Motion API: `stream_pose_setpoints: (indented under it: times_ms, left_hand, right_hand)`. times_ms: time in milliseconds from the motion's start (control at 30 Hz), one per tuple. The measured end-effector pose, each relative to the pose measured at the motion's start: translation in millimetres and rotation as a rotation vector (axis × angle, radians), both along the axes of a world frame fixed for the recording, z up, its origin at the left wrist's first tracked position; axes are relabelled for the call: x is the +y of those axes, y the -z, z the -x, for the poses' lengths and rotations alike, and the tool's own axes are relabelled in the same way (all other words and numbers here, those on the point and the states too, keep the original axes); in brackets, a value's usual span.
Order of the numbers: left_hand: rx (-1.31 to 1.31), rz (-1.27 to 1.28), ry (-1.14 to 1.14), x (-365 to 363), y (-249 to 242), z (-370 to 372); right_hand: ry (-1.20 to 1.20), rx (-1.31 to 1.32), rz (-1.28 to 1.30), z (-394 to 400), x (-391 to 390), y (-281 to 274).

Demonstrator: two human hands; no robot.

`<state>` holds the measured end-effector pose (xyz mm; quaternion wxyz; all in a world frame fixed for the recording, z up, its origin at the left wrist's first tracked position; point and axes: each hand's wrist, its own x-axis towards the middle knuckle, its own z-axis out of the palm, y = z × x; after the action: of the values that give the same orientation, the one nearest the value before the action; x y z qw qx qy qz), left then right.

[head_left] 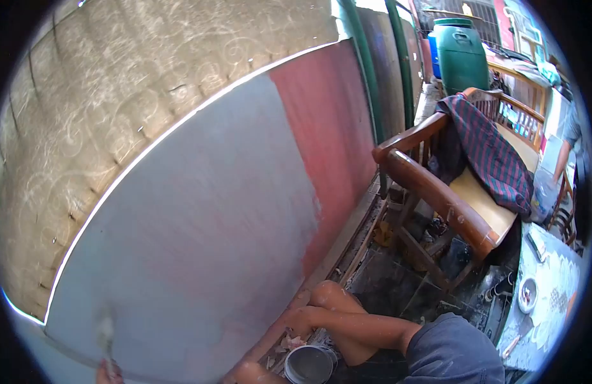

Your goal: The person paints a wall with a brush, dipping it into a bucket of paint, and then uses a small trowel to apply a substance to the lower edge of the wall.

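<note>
At the lower left edge, my left hand [109,372] is closed round the handle of a paintbrush [106,329], whose blurred bristles are against the grey-painted part of the wall [200,211]. My right hand [300,322] is low in the middle, by my bent knee, its fingers curled down at a pale crumpled thing too small to name. Just below it stands a round container [308,365] with greyish contents. To the right of the grey paint, the wall is pinkish red [312,141], with an uneven border between the colours.
A wooden bench [436,198] with a striped cloth [488,147] stands at right. Behind it is a green barrel [462,57]. A paint-marked board [552,294] holds a white bowl [528,294]. Green posts [367,70] rise beside the wall. Another person's arm [561,160] shows at far right.
</note>
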<state>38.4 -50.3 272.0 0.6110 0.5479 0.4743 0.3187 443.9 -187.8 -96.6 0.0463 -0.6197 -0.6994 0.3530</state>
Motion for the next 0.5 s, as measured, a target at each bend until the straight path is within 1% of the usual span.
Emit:
stream_pose_setpoints:
  times_ms: [33,100,200,267,300,333,367,400,433,467,500]
  left_hand:
    - [-0.178,-0.009,0.241,22.6,-6.5,29.2]
    - [-0.17,-0.318,-0.008,49.5,0.7,47.2]
    - [-0.264,-0.546,-0.11,37.4,10.1,23.6]
    - [-0.267,-0.375,-0.064,45.3,41.8,30.2]
    - [-0.298,-0.356,-0.461,55.3,81.5,8.8]
    - [-0.237,-0.291,-0.341,68.2,118.5,21.1]
    - [-0.12,-0.282,-0.427,80.4,160.9,15.3]
    - [-0.034,-0.235,-0.431,89.2,206.0,17.0]
    - [0.037,-0.355,-0.521,93.1,261.3,8.3]
    - [-0.003,-0.249,-0.391,87.7,290.4,6.2]
    - [0.047,-0.157,-0.506,74.1,312.2,-10.8]
  right_hand:
    - [0.037,-0.002,-0.054,2.5,-3.4,1.1]
    - [0.109,-0.003,-0.155,6.6,-17.2,-18.6]
    - [0.108,-0.014,0.04,9.5,-31.4,-87.2]
    - [0.071,0.013,0.004,7.8,-17.5,-56.1]
    - [0.046,0.043,-0.024,5.4,-12.1,-33.6]
    - [0.027,0.085,-0.027,1.0,-9.7,-17.1]
    - [0.016,0.13,-0.007,-0.5,-11.9,-12.3]
    - [0.079,0.071,-0.187,2.3,-20.3,-16.3]
    - [-0.041,-0.042,-0.101,-0.1,-17.6,-21.5]
    - [0.053,-0.06,-0.124,1.1,-24.0,-34.4]
    - [0.054,-0.085,-0.125,0.3,-25.6,-38.5]
